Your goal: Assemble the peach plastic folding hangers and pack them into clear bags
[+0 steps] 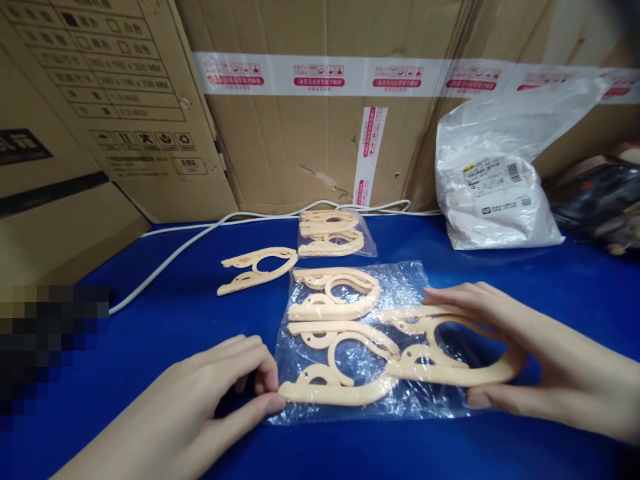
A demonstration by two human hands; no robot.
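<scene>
My right hand [540,360] grips the rounded end of a beige folding hanger [450,377], thumb on the near side and fingers on the far side. The hanger's arms reach left over a clear plastic bag [420,407]. My left hand [225,380] pinches the left end of another folded hanger [345,395] at the bag's left edge. Just behind it another folded hanger [335,311] lies in the bag's area; whether these two are inside or on top of the film I cannot tell. A loose folded hanger [270,270] rests on the blue surface farther left.
Behind stands a second clear bag with folded hangers [333,233]. A white cable [185,257] runs along cardboard boxes [300,147] at the back. A white plastic parcel bag [500,193] sits back right, beside dark objects [595,200]. The table [200,320] is blue.
</scene>
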